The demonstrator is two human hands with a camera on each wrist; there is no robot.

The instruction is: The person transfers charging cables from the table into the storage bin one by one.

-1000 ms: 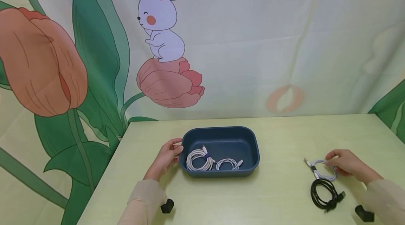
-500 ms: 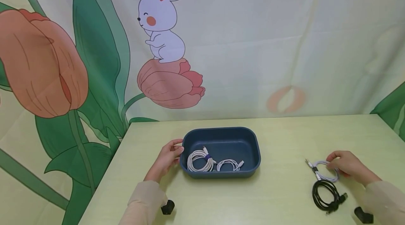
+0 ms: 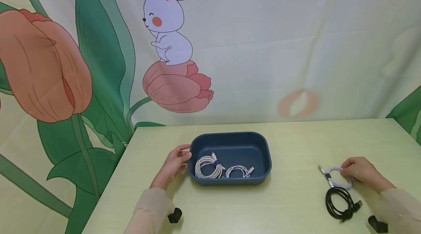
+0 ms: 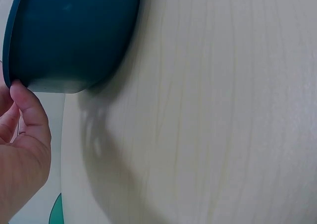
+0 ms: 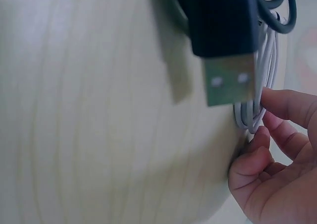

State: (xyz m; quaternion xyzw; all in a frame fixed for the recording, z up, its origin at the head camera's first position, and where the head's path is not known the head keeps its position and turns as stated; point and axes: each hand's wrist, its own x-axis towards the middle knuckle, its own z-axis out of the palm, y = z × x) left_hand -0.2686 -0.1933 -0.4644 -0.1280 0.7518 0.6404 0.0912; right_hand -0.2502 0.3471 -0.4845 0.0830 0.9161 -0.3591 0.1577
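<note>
My left hand (image 3: 172,161) holds the left end of a dark blue plastic bin (image 3: 230,181), thumb against the outer wall (image 4: 69,35) in the left wrist view. Inside the bin lie a larger white cable coil (image 3: 199,170) with a purple strap and a smaller white cable (image 3: 241,168). At the right, my right hand (image 3: 360,170) pinches the edge of a coiled white cable (image 3: 343,187) with a black tie. That coil is on the table or barely off it; I cannot tell which. Just in front lies a coiled black cable (image 3: 346,213), its USB plug (image 5: 225,21) large in the right wrist view.
The pale wood-grain table (image 3: 279,204) carries everything. A printed curtain (image 3: 246,62) with a rabbit and tulips hangs behind its back edge. Small black blocks, one by the left sleeve (image 3: 175,215) and one by the right sleeve (image 3: 396,204), sit at the wrists.
</note>
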